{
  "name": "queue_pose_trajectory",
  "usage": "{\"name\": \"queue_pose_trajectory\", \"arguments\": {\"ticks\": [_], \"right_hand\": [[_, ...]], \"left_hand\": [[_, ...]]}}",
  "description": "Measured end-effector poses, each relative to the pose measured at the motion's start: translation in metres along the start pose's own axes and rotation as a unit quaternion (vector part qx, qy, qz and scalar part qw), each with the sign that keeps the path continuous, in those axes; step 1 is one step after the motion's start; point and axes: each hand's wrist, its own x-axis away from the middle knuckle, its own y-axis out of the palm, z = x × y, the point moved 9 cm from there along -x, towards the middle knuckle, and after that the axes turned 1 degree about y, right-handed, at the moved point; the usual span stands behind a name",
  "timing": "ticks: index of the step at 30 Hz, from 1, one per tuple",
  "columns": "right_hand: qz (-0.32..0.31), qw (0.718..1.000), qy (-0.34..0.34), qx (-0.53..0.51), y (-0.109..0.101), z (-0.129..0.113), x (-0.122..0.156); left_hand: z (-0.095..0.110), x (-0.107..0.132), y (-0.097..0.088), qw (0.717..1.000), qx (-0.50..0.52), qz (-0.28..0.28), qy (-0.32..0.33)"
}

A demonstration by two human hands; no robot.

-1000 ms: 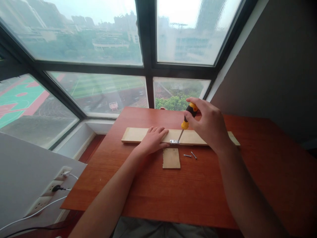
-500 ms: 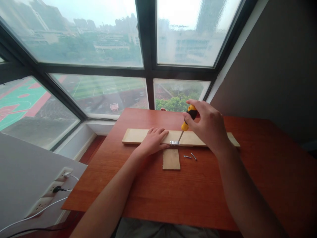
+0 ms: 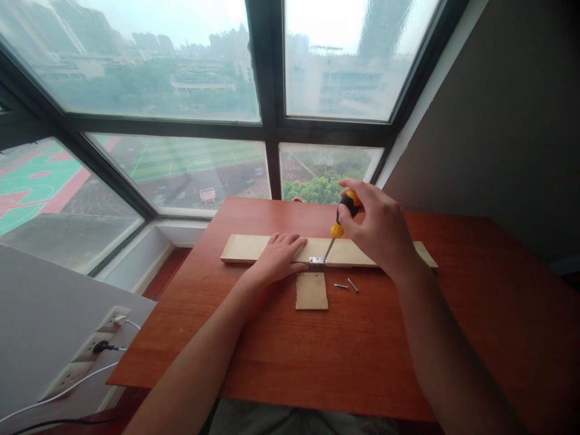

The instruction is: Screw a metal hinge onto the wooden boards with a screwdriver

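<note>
My right hand (image 3: 378, 229) is closed round the black and yellow handle of a screwdriver (image 3: 341, 220). The screwdriver's tip rests on a small metal bracket (image 3: 318, 260) at the near edge of a long pale wooden plank (image 3: 247, 248). My left hand (image 3: 277, 257) lies flat on the plank just left of the bracket, fingers together and stretched out. A small square piece of wood (image 3: 312, 290) lies right below the bracket. Two loose screws (image 3: 347, 285) lie on the table to its right.
A red-brown wooden table (image 3: 317, 356) stands against a large window, with a grey wall on the right. At the lower left a white power strip (image 3: 88, 353) holds plugged-in cables. The table's near edge is close to my body.
My right hand has shifted its hold slightly on the screwdriver handle, as if turning it. The left hand, plank and screws have stayed in place.
</note>
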Motion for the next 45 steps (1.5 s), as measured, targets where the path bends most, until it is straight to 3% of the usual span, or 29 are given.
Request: {"name": "queue_pose_trajectory", "arguments": {"ticks": [3, 10, 16, 23, 29, 35, 41, 45], "right_hand": [[-0.011, 0.999, -0.008, -0.046, 0.002, -0.003, 0.0], [-0.004, 0.999, 0.024, 0.047, 0.004, 0.007, 0.001], [-0.016, 0.999, 0.008, -0.048, 0.006, 0.003, 0.002], [-0.004, 1.0, 0.01, 0.019, 0.004, 0.001, 0.003], [-0.024, 0.998, -0.005, -0.06, 0.007, -0.003, 0.004], [-0.003, 1.0, 0.007, 0.006, 0.004, -0.001, 0.003], [-0.019, 0.999, 0.005, -0.044, 0.006, -0.003, 0.004], [-0.007, 1.0, 0.021, 0.006, 0.004, 0.001, 0.003]], "left_hand": [[0.0, 0.001, -0.001, 1.0, 0.004, 0.001, -0.002], [0.001, 0.001, -0.002, 1.0, -0.008, 0.0, 0.0], [0.001, 0.0, -0.002, 1.0, -0.019, -0.002, 0.007], [-0.001, 0.0, -0.001, 1.0, -0.017, 0.001, 0.01], [-0.001, 0.001, -0.002, 1.0, -0.023, 0.0, 0.008], [0.0, 0.002, -0.003, 0.999, -0.035, 0.009, 0.004], [0.0, 0.001, -0.002, 0.999, -0.036, 0.005, 0.002], [0.001, 0.001, -0.003, 0.999, -0.033, 0.007, 0.002]]}}
